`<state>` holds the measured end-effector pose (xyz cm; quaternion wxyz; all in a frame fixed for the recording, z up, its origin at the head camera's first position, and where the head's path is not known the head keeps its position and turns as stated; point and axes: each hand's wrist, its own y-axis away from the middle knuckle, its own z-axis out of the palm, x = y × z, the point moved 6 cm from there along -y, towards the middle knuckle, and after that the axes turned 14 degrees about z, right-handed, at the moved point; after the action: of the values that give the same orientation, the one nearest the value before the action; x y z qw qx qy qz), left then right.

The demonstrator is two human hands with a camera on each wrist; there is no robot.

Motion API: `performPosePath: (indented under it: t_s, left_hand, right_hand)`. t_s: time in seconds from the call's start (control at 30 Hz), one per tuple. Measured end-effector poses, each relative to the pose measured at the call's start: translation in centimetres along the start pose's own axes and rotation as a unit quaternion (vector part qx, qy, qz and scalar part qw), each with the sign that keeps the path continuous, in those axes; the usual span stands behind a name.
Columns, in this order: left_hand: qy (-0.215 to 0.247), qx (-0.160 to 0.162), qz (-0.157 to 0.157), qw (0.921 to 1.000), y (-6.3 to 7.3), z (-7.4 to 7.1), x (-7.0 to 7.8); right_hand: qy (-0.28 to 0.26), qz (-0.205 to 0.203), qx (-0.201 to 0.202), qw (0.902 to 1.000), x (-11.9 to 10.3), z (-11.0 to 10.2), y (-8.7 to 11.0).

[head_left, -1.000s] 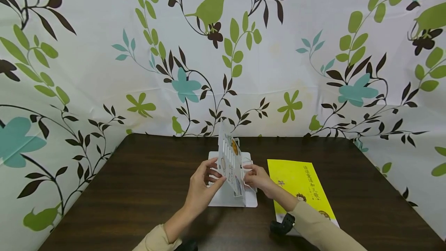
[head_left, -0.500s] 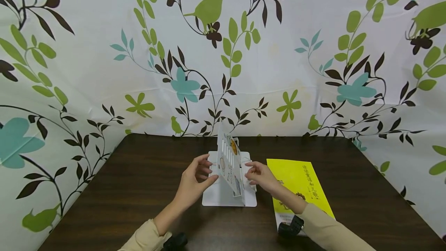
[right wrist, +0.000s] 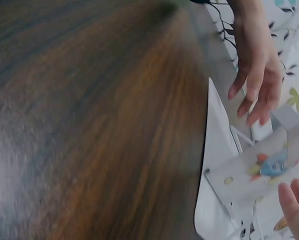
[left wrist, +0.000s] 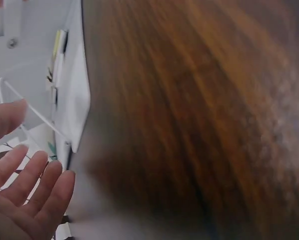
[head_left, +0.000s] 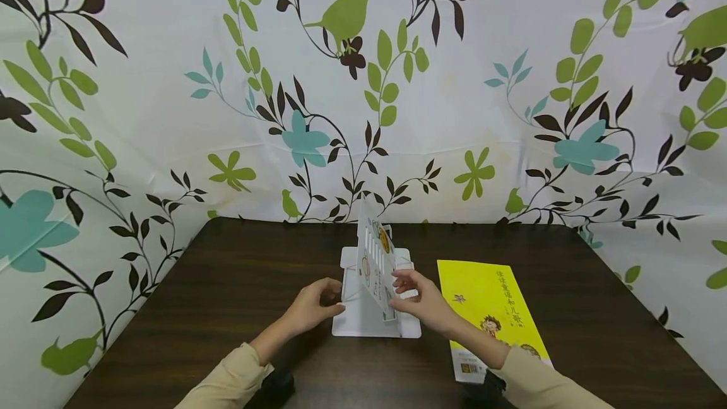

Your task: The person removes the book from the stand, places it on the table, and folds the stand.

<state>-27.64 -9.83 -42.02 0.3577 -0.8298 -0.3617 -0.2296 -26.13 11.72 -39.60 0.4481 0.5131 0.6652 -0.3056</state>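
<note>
A white book stand with a slotted, cartoon-printed panel stands mid-table, its panel tilted up from a flat white base. On its left side is my left hand, thumb and fingers spread apart beside the base. In the left wrist view, a thin white wire support passes close to that thumb; contact is unclear. My right hand is at the panel's right side, fingers loosely bent. The right wrist view shows its fingertips close to the printed panel; whether they touch cannot be told.
A yellow book with a cartoon cover lies flat to the right, partly under my right forearm. The dark wooden table ends at a patterned cloth backdrop. Dark wrist devices sit below both hands.
My left hand has come off the panel and moved left and down beside the base. My right hand has shifted slightly nearer the panel. The stand and book stay put.
</note>
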Motion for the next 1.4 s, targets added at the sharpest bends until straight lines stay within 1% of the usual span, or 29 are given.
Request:
performPosePath:
  t_s: [0.03, 0.1, 0.17, 0.23, 0.33, 0.4, 0.47, 0.57, 0.63, 0.67, 0.87, 0.93, 1.03, 1.17, 1.3, 1.4]
  left_hand:
    - [-0.004, -0.013, 0.005, 0.9999, 0.0, 0.2, -0.1]
    - [-0.005, -0.023, 0.020, 0.9995, -0.1, 0.5, -0.1]
    - [-0.011, -0.021, 0.028, 0.9993, -0.3, 0.6, -0.1]
    - [-0.016, -0.012, 0.030, 0.9993, -0.6, 0.7, -0.2]
    - [-0.020, -0.001, 0.022, 0.9996, -1.0, 0.9, -0.4]
    - [-0.021, 0.004, 0.016, 0.9997, -1.2, 1.0, -0.5]
    - [-0.023, 0.008, 0.008, 0.9997, -1.2, 1.1, -0.6]
    - [-0.024, 0.014, 0.000, 0.9996, -1.3, 1.2, -0.7]
    - [-0.024, 0.016, -0.007, 0.9996, -1.4, 1.3, -0.8]
    - [-0.024, 0.015, -0.004, 0.9996, -1.4, 1.3, -0.8]
    - [-0.037, 0.016, -0.013, 0.9991, -1.4, 1.7, -0.9]
    - [-0.040, 0.020, -0.021, 0.9988, -1.4, 1.8, -1.0]
    - [-0.038, 0.020, -0.020, 0.9989, -1.6, 1.9, -1.0]
    - [-0.031, 0.023, -0.013, 0.9992, -1.8, 1.9, -0.9]
    - [-0.033, 0.030, -0.014, 0.9989, -1.7, 1.9, -1.0]
    - [-0.038, 0.027, -0.018, 0.9988, -1.6, 1.9, -1.1]
  right_hand:
    - [0.004, -0.010, 0.001, 0.9999, -0.2, 0.3, 0.1]
    - [0.012, -0.021, 0.004, 0.9997, -0.5, 0.8, 0.2]
    - [0.025, -0.023, 0.011, 0.9994, -0.6, 1.2, 0.1]
    - [0.032, -0.025, 0.015, 0.9991, -0.7, 1.5, 0.0]
    - [0.039, -0.030, 0.023, 0.9985, -1.0, 1.8, -0.2]
    - [0.036, -0.030, 0.021, 0.9987, -2.1, 1.9, 0.2]
    - [0.039, -0.033, 0.022, 0.9984, -2.1, 1.9, 0.2]
    - [0.042, -0.034, 0.020, 0.9983, -2.0, 2.0, 0.0]
    - [0.047, -0.039, 0.024, 0.9978, -1.1, 2.1, -0.5]
    - [0.047, -0.040, 0.024, 0.9978, -1.1, 2.1, -0.5]
    - [0.056, -0.043, 0.026, 0.9972, -1.0, 2.1, -0.6]
    - [0.060, -0.044, 0.028, 0.9968, -1.0, 2.1, -0.7]
    - [0.063, -0.050, 0.035, 0.9962, -1.0, 2.0, -0.7]
    - [0.060, -0.047, 0.049, 0.9959, -1.1, 1.9, -0.6]
    - [0.053, -0.035, 0.059, 0.9963, -1.1, 2.2, -0.5]
    - [0.048, -0.039, 0.068, 0.9957, -1.0, 2.4, -0.4]
